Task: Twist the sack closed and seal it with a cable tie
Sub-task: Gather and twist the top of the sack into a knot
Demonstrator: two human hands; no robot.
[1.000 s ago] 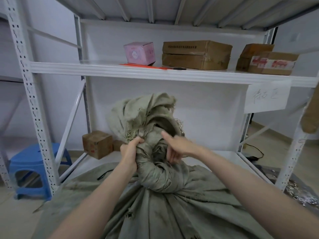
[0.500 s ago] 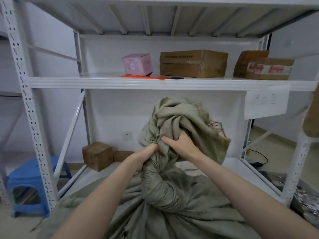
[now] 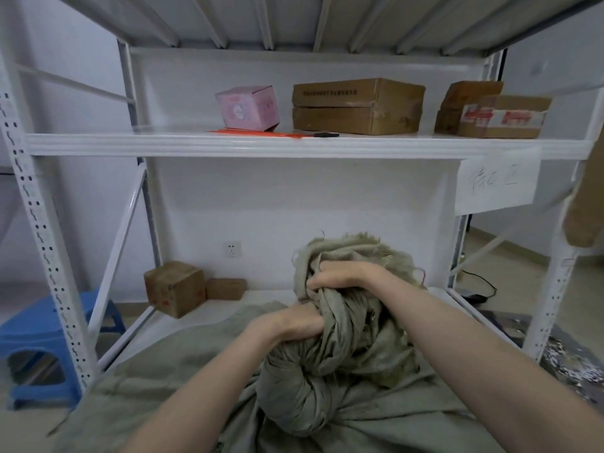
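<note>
Twisting the sack (image 3: 183, 374) shut; no tie on yet
At the rack's (image 3: 36, 204) foot, the left hand (image 3: 294, 325) grips the twisted neck (image 3: 294, 384) and the right hand (image 3: 341, 276) clenches the loose mouth above. Next, probably: one hand holds the twist while the other fetches what look like orange cable ties (image 3: 261, 133) from the shelf (image 3: 408, 148).

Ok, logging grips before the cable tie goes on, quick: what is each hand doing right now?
Left hand: closed, gripping the twisted neck of the sack.
Right hand: closed, gripping the sack's bunched top.
</note>
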